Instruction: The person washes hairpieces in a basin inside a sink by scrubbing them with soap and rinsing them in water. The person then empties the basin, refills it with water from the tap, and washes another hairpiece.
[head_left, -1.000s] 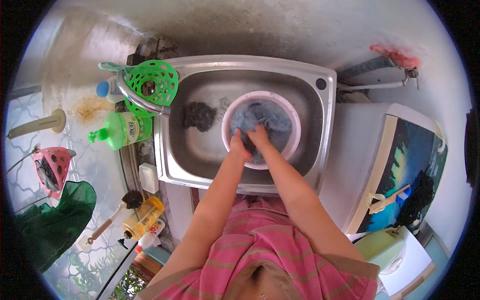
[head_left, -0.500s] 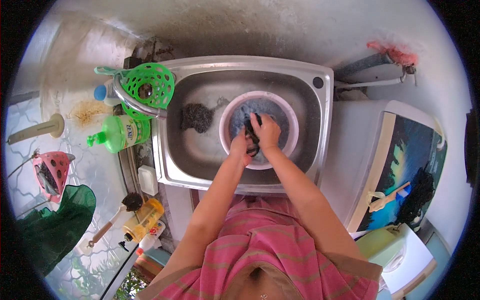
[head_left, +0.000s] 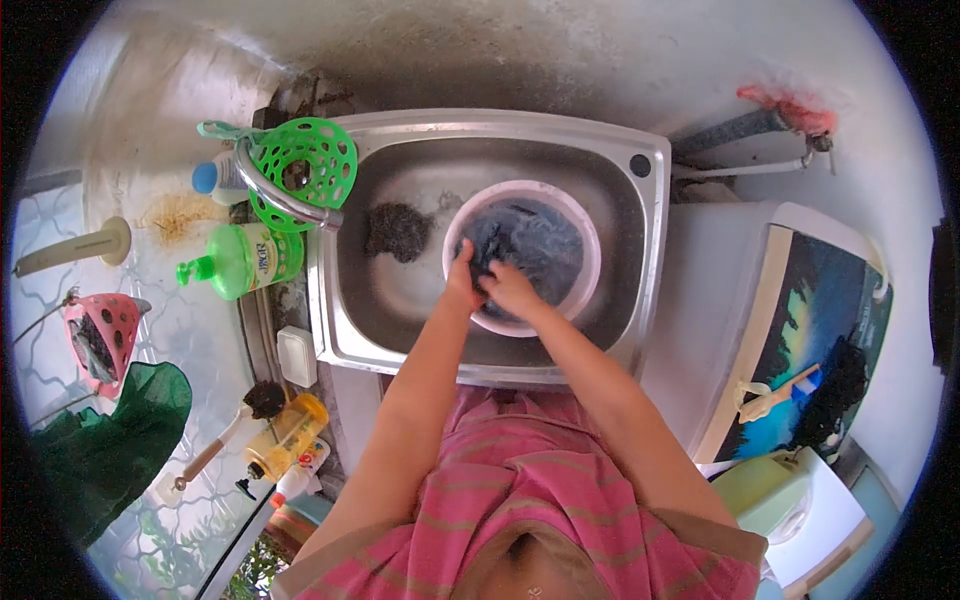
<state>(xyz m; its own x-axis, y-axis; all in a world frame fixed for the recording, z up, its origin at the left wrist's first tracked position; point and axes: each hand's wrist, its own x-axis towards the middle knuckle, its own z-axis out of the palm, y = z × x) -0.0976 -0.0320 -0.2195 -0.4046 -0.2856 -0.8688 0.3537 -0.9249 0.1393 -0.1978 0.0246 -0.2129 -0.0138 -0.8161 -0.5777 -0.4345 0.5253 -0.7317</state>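
A pink round basin (head_left: 592, 215) stands in the steel sink, with cloudy grey water (head_left: 545, 235) in it. Dark wet cloth (head_left: 487, 243) shows at the basin's left side, partly under the water. My left hand (head_left: 463, 283) is at the basin's left rim, thumb up against the cloth, its other fingers mostly hidden. Just right of it, my right hand (head_left: 512, 292) has curled fingers closed on the dark cloth between the two hands. How far the cloth reaches beneath the water cannot be seen.
In the steel sink (head_left: 385, 305), a dark scouring mesh (head_left: 398, 232) lies left of the basin. A curved tap (head_left: 270, 195) and green perforated basket (head_left: 335, 160) overhang the left rim. Beside it stand a green pump bottle (head_left: 235, 262), a yellow bottle (head_left: 288, 436) and a brush (head_left: 215, 455).
Both hands have come down and nearer to me, toward the basin's near left rim. The dark cloth, earlier bunched up between them, now lies lower, partly in the water.
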